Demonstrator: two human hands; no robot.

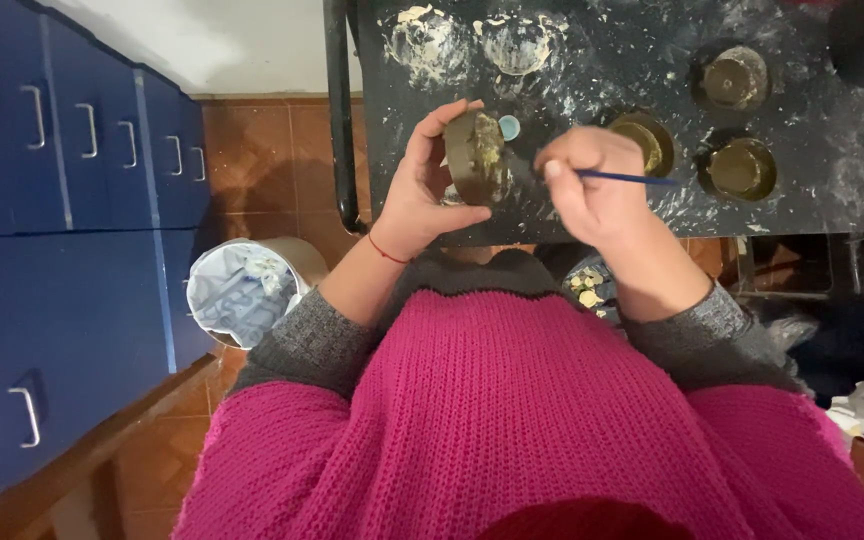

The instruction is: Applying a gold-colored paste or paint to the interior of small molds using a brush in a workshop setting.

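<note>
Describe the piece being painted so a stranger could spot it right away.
Start at the black, paint-flecked table. At its near edge, the left hand holds a dark rounded piece, gold-smeared, tilted on edge. Unlike the similar pieces lying flat on the table, it is held up.

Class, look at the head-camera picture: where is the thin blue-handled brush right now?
The brush is in the right hand, centre-right, over the black table, beside the dark round piece the left hand holds.

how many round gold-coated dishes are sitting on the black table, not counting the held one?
3: one dish just beyond the right hand, one far right, one below it. More may be hidden.
</note>
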